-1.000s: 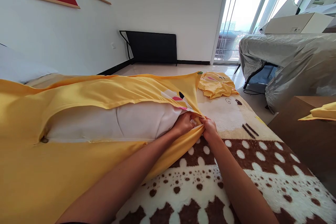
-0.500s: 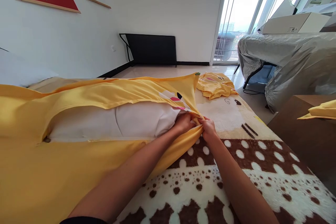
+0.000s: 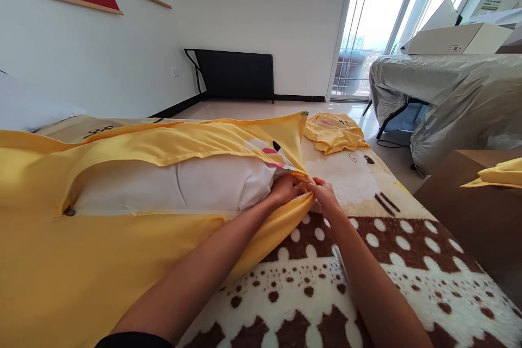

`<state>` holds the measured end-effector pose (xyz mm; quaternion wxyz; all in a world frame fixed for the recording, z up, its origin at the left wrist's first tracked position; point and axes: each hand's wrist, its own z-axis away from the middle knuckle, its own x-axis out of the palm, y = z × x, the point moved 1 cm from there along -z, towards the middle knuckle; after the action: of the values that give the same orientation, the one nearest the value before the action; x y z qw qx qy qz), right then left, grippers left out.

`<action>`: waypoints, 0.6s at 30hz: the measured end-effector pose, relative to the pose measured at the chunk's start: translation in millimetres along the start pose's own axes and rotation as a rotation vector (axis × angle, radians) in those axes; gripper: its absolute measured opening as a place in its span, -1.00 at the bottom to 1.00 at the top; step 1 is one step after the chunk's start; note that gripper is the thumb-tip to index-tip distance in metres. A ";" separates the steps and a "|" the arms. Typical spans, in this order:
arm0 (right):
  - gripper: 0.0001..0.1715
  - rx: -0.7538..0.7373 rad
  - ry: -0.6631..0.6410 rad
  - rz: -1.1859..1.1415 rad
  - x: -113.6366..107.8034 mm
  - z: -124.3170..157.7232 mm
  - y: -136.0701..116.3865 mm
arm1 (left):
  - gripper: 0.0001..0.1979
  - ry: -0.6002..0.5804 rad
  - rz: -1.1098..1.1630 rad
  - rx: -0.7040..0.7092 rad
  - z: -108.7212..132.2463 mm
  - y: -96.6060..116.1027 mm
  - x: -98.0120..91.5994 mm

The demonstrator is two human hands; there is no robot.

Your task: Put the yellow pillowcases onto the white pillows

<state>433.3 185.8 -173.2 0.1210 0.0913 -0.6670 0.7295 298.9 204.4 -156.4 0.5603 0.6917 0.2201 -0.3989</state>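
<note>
A yellow duvet cover (image 3: pixel 122 261) lies across the bed, its long side opening gaping. Inside the opening shows a white duvet (image 3: pixel 220 185). My left hand (image 3: pixel 284 189) reaches into the right end of the opening, its fingers curled at the cover's edge and partly hidden by cloth. Right beside it, my right hand (image 3: pixel 325 196) pinches the yellow edge from outside. Both hands nearly touch at this corner of the opening. A pink, white and black print shows on the cover just above them.
Under the cover spreads a brown and cream patterned blanket (image 3: pixel 302 277). A crumpled yellow cloth (image 3: pixel 336 133) lies at the far end. On the right stand a brown box (image 3: pixel 460 201) with folded yellow fabric (image 3: pixel 497 174) and a plastic-covered piece of furniture (image 3: pixel 460 81). A black panel (image 3: pixel 238 76) leans against the wall.
My hands have barely moved, staying at the same end of the opening; the right hand's fingers have shifted slightly up and left. The view has tilted a little.
</note>
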 end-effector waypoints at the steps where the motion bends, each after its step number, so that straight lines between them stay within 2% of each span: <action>1: -0.79 0.012 -0.032 0.011 -3.1 0.1 -2.8 | -0.72 0.002 0.011 -0.002 0.2 -0.3 -0.3; 4: -0.75 0.061 -0.113 0.000 -15.5 -2.8 -6.6 | -0.76 0.023 0.056 -0.016 -0.2 -3.0 -2.0; 8: -0.87 0.075 -0.129 -0.002 -24.9 -8.5 -0.6 | -0.87 0.040 0.118 -0.018 -2.4 -8.5 -4.5; 15: -0.70 0.011 -0.319 -0.010 0.2 1.0 6.4 | -0.82 -0.044 0.152 0.023 -0.6 -6.7 -8.2; 18: -0.72 0.034 -0.360 -0.015 2.0 2.8 7.1 | -0.74 -0.075 0.143 0.025 1.2 -5.4 -10.3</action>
<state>429.2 182.6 -179.1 0.0035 0.2274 -0.6648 0.7115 288.4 206.3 -151.5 0.5863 0.6973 0.1441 -0.3862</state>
